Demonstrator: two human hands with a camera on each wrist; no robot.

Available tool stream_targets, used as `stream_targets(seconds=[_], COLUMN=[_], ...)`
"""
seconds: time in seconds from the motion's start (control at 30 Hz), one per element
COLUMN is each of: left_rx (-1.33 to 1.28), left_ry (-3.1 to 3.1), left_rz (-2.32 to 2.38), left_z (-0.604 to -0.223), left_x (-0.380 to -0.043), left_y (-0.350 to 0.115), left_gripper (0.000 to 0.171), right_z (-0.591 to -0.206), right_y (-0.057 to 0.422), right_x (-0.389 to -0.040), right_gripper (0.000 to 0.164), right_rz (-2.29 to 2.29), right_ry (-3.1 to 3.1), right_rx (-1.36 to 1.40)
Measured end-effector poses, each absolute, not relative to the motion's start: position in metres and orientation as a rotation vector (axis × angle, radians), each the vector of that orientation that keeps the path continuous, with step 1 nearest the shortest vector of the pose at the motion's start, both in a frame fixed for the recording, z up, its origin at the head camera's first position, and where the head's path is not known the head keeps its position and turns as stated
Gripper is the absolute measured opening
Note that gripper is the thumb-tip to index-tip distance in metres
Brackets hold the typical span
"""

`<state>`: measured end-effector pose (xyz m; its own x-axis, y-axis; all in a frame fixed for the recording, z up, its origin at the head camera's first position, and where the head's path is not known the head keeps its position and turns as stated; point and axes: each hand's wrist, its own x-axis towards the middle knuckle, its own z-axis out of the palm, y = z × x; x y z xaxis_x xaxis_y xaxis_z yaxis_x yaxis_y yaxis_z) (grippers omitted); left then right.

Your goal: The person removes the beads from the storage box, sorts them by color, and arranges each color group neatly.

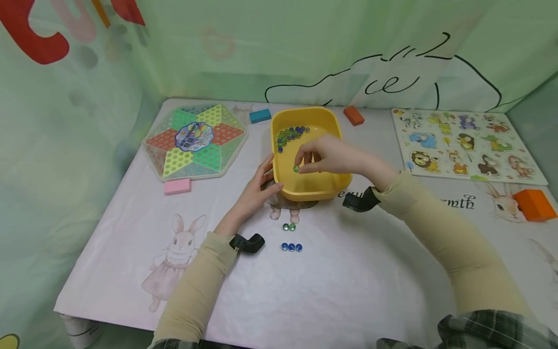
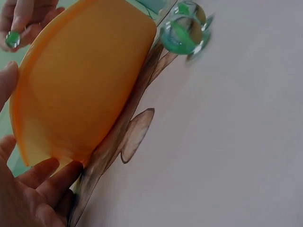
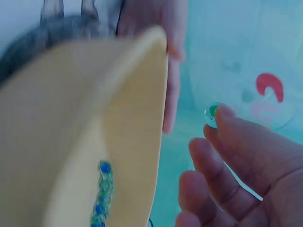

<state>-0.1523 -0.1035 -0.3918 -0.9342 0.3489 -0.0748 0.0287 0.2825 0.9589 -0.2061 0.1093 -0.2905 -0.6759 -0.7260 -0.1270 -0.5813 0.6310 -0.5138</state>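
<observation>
Over the yellow plastic tub (image 1: 311,197), my right hand (image 1: 329,155) pinches a green glass marble (image 3: 211,116) between thumb and fingertip. The other fingers of that hand are loosely bent. My left hand (image 1: 255,191) rests against the tub's near left corner, its extended fingers touching the outside wall in the left wrist view. Inside the tub, a cluster of green and blue marbles (image 1: 298,129) lies along the far left. On the cloth in front of the tub sit two green marbles (image 1: 292,227) side by side. Nearer me is a row of three blue marbles (image 1: 291,247).
A star-patterned Chinese checkers board (image 1: 218,157) lies left of the tub. Blue (image 1: 260,116), pink (image 1: 177,187), red-orange (image 1: 353,116) and orange (image 1: 534,205) blocks stand around. At right lies an animal puzzle board (image 1: 444,140). A green curtain hangs behind the table.
</observation>
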Motion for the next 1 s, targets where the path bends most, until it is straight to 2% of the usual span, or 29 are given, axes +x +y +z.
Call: stream_targets(seconds=[0.17,0.5,0.77,1.0], left_rx=[0.347,0.377,0.372,0.384], left_ry=[2.298,2.311,2.307,2.296], left_rz=[1.712,1.755,1.754,1.763], left_z=[-0.414,-0.421,-0.42,-0.42], left_x=[-0.162,-0.163,-0.163,-0.163], left_y=[-0.104,-0.105,-0.105,-0.105], left_gripper=[0.073,0.072,0.072,0.072], right_z=[-0.3,-0.327,-0.358,-0.371], right_y=[0.117,0.123,0.127,0.124], right_x=[-0.18,-0.133,-0.124,-0.124], right_gripper=[0.013,0.011,0.011,0.008], right_rz=[-0.73,-0.897,-0.868,-0.839], right_ry=[2.52,2.395,2.355,2.428], right_rx=[-1.055,-1.109,-1.042,-0.949])
